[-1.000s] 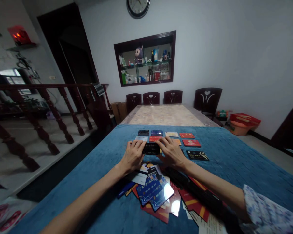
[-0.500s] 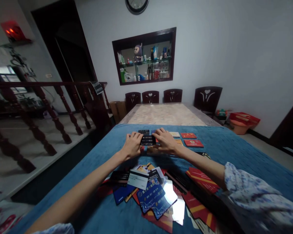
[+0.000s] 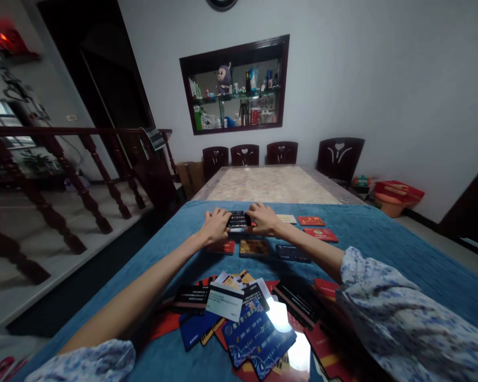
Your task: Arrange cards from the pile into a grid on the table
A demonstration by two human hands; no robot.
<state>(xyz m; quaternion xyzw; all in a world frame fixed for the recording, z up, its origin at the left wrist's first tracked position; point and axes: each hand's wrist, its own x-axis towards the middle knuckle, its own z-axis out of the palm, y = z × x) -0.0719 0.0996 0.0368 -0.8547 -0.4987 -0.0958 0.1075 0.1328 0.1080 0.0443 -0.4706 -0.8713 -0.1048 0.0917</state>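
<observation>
Between my two hands is a black card [image 3: 237, 219] with white print, its short sides gripped by the fingertips. My left hand [image 3: 215, 225] pinches its left end, and my right hand [image 3: 262, 218] pinches its right end. Just nearer to me lie a red card [image 3: 223, 247], a gold card [image 3: 254, 248] and a dark blue card [image 3: 292, 253] in a row. Past my right wrist are a cream card [image 3: 287, 218] and two red cards [image 3: 321, 234]. Whether the black card touches those beneath it I cannot tell.
A loose heap of overlapping cards, with a blue patterned card [image 3: 257, 335] and a white card [image 3: 224, 302] on top, spreads below my forearms. A blue cloth [image 3: 159, 254] covers the near table. Chairs [image 3: 282, 154] stand at the far end; a wooden railing [image 3: 99, 159] runs left.
Both hands have moved slightly away from me with the black card, uncovering the row of red, gold and dark blue cards. The camera view has tilted down a little.
</observation>
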